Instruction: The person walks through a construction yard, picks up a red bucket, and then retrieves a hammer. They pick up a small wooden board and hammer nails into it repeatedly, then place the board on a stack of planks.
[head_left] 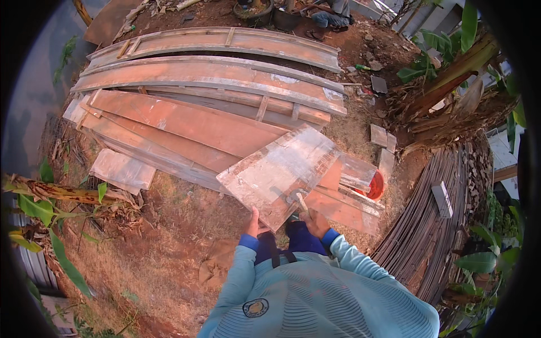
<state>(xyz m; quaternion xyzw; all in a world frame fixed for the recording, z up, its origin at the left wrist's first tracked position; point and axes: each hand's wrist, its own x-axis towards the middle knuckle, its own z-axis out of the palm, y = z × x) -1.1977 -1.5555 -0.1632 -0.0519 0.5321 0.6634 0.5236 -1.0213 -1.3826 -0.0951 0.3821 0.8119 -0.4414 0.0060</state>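
A short, wide plywood board (282,169), stained with dried cement, tilts across the formwork panels in front of me. My left hand (253,222) is closed on its near left corner, thumb up at the edge and the other fingers mostly hidden. My right hand (316,223) is wrapped round the pale wooden handle of a hammer (303,204). The hammer's metal head is over the board's near right edge; whether it touches the wood I cannot tell.
Long wooden formwork panels (208,76) lie stacked beyond the board. A red bucket (374,186) sits by plywood offcuts on the right. Long thin rods (420,225) are piled farther right, near a banana trunk (456,79). Someone in jeans (331,19) is at the far edge.
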